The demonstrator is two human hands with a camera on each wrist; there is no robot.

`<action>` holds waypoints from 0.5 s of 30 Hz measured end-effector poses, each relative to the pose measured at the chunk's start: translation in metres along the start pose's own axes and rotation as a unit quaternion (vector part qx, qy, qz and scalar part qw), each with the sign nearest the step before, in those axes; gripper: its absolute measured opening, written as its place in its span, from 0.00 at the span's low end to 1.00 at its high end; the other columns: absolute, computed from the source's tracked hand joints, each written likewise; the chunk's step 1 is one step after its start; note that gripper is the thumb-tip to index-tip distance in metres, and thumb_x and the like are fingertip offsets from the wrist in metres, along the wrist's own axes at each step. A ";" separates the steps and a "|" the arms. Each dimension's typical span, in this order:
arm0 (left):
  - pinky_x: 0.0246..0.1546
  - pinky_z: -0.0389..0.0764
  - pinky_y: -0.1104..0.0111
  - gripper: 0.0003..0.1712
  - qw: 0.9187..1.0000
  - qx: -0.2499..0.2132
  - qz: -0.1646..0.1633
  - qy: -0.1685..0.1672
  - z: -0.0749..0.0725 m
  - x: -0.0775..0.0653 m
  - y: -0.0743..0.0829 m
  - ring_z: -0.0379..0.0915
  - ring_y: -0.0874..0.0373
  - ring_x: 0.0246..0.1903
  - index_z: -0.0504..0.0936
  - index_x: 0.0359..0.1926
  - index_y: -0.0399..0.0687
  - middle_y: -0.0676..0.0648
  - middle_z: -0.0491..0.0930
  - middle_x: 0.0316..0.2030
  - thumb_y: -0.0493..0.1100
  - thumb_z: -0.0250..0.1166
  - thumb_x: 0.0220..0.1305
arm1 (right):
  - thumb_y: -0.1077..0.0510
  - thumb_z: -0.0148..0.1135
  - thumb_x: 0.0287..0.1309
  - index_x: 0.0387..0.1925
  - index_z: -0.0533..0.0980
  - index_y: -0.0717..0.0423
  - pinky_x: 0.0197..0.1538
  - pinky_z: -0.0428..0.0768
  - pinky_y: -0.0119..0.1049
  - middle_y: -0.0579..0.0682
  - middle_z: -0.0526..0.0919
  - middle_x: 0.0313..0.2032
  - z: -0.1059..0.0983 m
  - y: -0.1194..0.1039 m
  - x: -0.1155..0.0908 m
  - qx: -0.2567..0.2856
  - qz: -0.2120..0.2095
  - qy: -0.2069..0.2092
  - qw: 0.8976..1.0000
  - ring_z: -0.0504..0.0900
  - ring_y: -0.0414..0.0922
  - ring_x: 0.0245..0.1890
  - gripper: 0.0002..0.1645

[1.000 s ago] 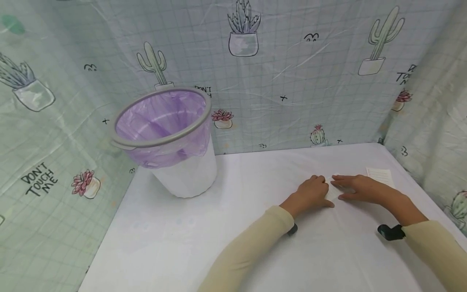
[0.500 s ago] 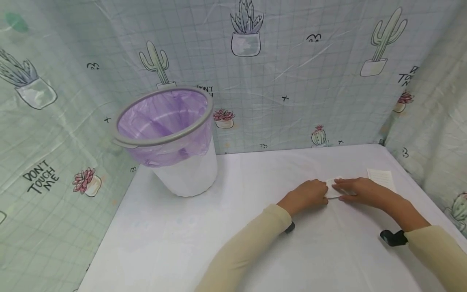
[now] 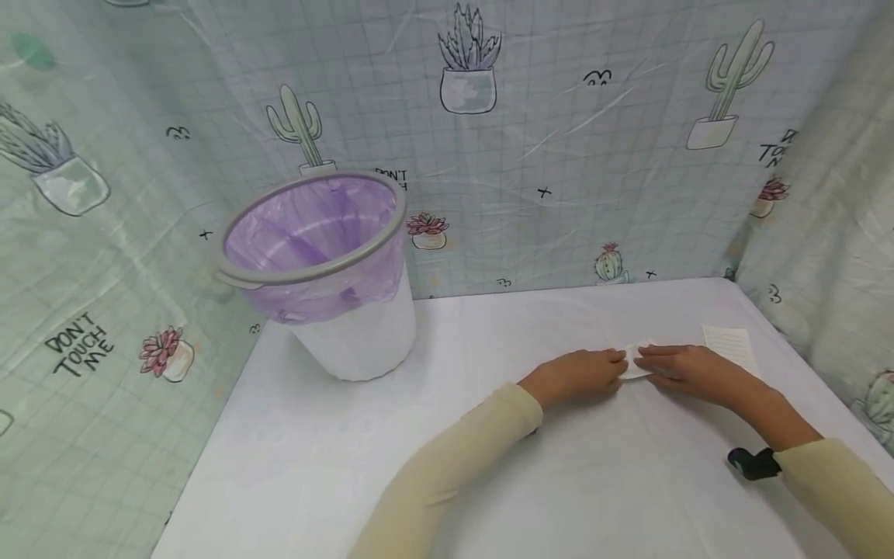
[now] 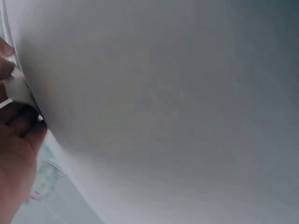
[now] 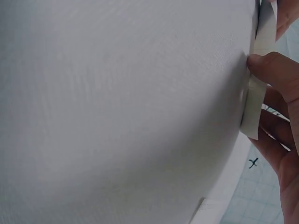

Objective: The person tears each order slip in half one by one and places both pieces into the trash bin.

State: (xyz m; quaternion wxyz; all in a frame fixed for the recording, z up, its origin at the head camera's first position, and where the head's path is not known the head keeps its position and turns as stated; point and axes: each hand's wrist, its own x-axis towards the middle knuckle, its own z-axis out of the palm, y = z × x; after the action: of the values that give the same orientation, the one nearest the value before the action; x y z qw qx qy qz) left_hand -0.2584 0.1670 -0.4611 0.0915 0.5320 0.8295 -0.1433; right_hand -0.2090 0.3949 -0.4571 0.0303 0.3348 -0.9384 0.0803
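Observation:
A small white piece of paper (image 3: 635, 362) lies between my two hands on the right side of the white table. My left hand (image 3: 583, 376) pinches its left edge. In the left wrist view the paper (image 4: 19, 88) bends up in a curve beside the fingers of that hand (image 4: 16, 163). From the other side, my right hand (image 3: 698, 374) holds the right part, fingers pointing left. The right wrist view shows the right thumb (image 5: 268, 67) on the near face of the paper (image 5: 253, 109), with fingers behind it.
A second sheet of lined paper (image 3: 730, 348) lies behind the right hand. At the back left stands a white bin (image 3: 356, 341) with a grey rim and purple liner (image 3: 307, 225). Cactus-printed sheeting (image 3: 531, 140) encloses the white table (image 3: 587, 489) at the back and sides.
The left hand's thumb, stretched out a second ago, has drawn in to the paper's left edge. The left forearm has shifted slightly left. The right hand stays almost in place.

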 end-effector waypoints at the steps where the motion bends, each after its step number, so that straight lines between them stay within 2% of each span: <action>1: 0.72 0.54 0.77 0.28 0.999 -0.032 0.002 0.000 0.001 -0.001 -0.003 0.50 0.65 0.76 0.60 0.78 0.57 0.57 0.54 0.78 0.54 0.40 0.84 | 0.63 0.74 0.54 0.52 0.85 0.61 0.47 0.85 0.50 0.61 0.85 0.53 0.001 0.001 0.000 -0.001 -0.004 0.009 1.000 0.86 0.58 0.51 0.21; 2: 0.72 0.53 0.78 0.28 0.996 -0.085 -0.004 -0.003 0.001 -0.002 -0.007 0.49 0.66 0.76 0.60 0.79 0.60 0.60 0.53 0.78 0.54 0.41 0.84 | 0.63 0.75 0.53 0.51 0.85 0.60 0.46 0.85 0.50 0.60 0.86 0.53 0.001 0.003 -0.001 -0.001 -0.006 0.015 1.000 0.86 0.58 0.50 0.21; 3: 0.71 0.52 0.80 0.28 0.989 -0.150 -0.015 0.001 0.001 -0.003 -0.010 0.49 0.68 0.76 0.59 0.79 0.61 0.62 0.52 0.78 0.54 0.42 0.83 | 0.63 0.75 0.52 0.50 0.86 0.60 0.46 0.85 0.50 0.59 0.86 0.52 0.001 0.004 -0.001 0.000 -0.007 0.022 1.000 0.86 0.57 0.49 0.21; 5: 0.71 0.51 0.80 0.27 0.976 -0.217 -0.016 0.004 0.002 -0.003 -0.016 0.50 0.69 0.75 0.61 0.78 0.64 0.65 0.54 0.77 0.54 0.45 0.82 | 0.63 0.76 0.51 0.49 0.86 0.59 0.45 0.85 0.49 0.57 0.87 0.50 0.001 0.006 -0.001 0.000 -0.005 0.033 0.999 0.87 0.55 0.47 0.20; 8: 0.70 0.52 0.81 0.26 0.965 -0.261 -0.010 0.012 0.001 -0.002 -0.021 0.53 0.70 0.74 0.65 0.76 0.63 0.65 0.59 0.75 0.52 0.48 0.82 | 0.64 0.76 0.50 0.45 0.88 0.57 0.44 0.86 0.46 0.53 0.90 0.45 0.000 0.006 0.001 -0.001 0.011 0.042 0.999 0.89 0.52 0.44 0.17; 11: 0.65 0.57 0.84 0.25 0.957 -0.288 -0.009 0.032 0.000 0.000 -0.022 0.61 0.73 0.69 0.70 0.74 0.60 0.63 0.68 0.71 0.50 0.53 0.80 | 0.65 0.76 0.50 0.42 0.89 0.56 0.40 0.86 0.44 0.51 0.91 0.39 -0.002 0.003 0.003 0.001 0.028 0.053 0.998 0.89 0.49 0.38 0.15; 15: 0.58 0.63 0.86 0.23 0.951 -0.304 -0.012 0.059 -0.002 0.002 -0.021 0.70 0.73 0.60 0.75 0.70 0.57 0.60 0.77 0.63 0.49 0.57 0.78 | 0.65 0.77 0.48 0.38 0.89 0.57 0.34 0.85 0.41 0.49 0.90 0.33 -0.003 -0.002 0.006 -0.011 0.026 0.071 0.997 0.89 0.46 0.32 0.12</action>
State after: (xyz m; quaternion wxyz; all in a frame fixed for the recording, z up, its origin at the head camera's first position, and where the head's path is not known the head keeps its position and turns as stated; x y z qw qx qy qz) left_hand -0.2780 0.1615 -0.4575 0.1980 0.4767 0.8438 0.1467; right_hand -0.2124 0.3899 -0.4529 0.0979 0.3032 -0.9432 0.0943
